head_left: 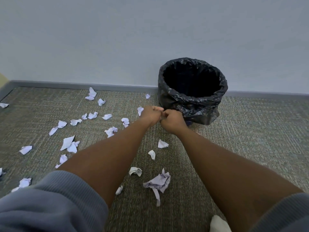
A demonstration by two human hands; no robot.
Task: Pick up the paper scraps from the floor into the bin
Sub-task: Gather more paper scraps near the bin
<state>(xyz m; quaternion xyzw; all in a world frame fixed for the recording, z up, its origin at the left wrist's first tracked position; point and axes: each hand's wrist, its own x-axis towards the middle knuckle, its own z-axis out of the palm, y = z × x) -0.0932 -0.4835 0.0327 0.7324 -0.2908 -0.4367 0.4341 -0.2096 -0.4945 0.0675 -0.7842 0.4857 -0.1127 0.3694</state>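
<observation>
I see both arms stretched forward, sleeves (55,203) pushed up, hands meeting just in front of the bin (192,91). The left hand (151,114) has its fingers curled, and the right hand (173,119) is curled too; the two touch at the fingertips. I cannot tell whether either holds a scrap. The bin, lined with a black bag, stands against the wall (150,39) on the carpet (250,131). Paper scraps (68,143) lie scattered on the carpet left of the bin and nearer to me than it; the largest crumpled scrap (158,182) lies well in front of the bin, between my forearms.
</observation>
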